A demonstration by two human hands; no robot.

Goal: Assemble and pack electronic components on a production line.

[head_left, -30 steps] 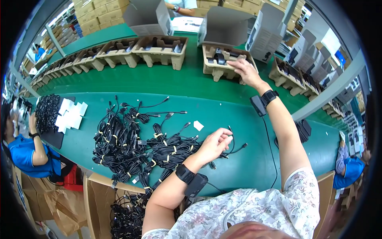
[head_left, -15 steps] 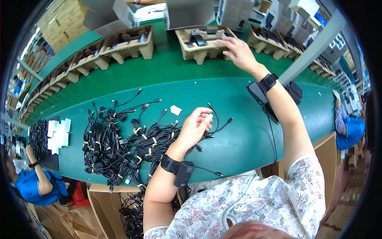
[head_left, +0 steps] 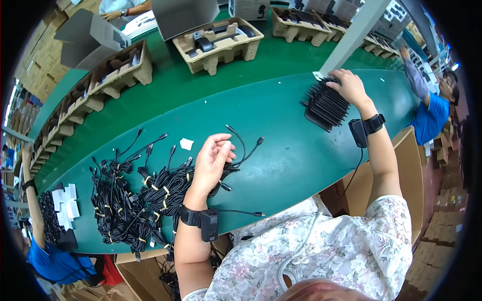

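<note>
- The black cable bundles (head_left: 135, 200) are lying in a messy heap at the near left of the green table (head_left: 281, 150), each coil tied off with a little yellow band, loose plug ends poking out toward the far side.
- The left hand (head_left: 212, 160) is hovering over the right edge of that heap, fingers loosely curled and half spread, not really gripping anything; a couple of stray cable ends are running out just under it.
- The right hand (head_left: 349, 86) is reaching far right, fingers spread and resting on top of a stack of black flat parts (head_left: 326, 105) that's sitting just beside a grey post (head_left: 351, 35).
- Both wrists are wearing black straps with small black boxes on them.
- A small white scrap (head_left: 187, 144) is lying on the table just beyond the heap.
- Further out, pulp cardboard trays (head_left: 218, 45) with dark parts are lining up along the far green strip.
- People in blue shirts are working at both ends, with cardboard boxes stacked around.
</note>
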